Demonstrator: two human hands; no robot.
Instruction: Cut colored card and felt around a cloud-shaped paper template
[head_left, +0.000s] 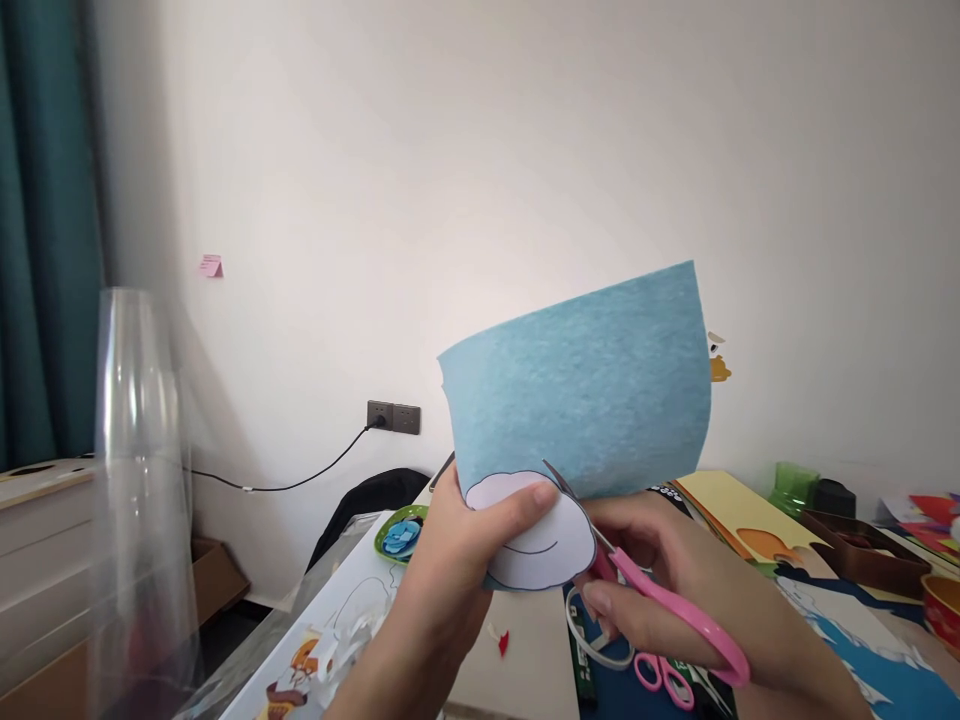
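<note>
My left hand (450,570) pinches a large blue sheet (585,385), possibly paper, along its lower edge. A white cloud-shaped paper piece (551,570) with a dark outline and a curved line lies against the sheet, with my thumb pressed on it. In my right hand (667,540) is a pair of scissors (660,590) with pink handles. One blade shows in front of the blue sheet at the cloud's upper right edge; the other blade is hidden behind. Below my hands, a small red scrap (503,642) rests on a beige surface.
A green dish (381,530) holds blue pieces at left. Beneath my right hand lie another pair of pink scissors (664,680) and a white ring (600,655). Yellow sheets (720,495), a brown tray (870,560) and a red bowl (941,605) are at right. Clear plastic (139,450) stands at left.
</note>
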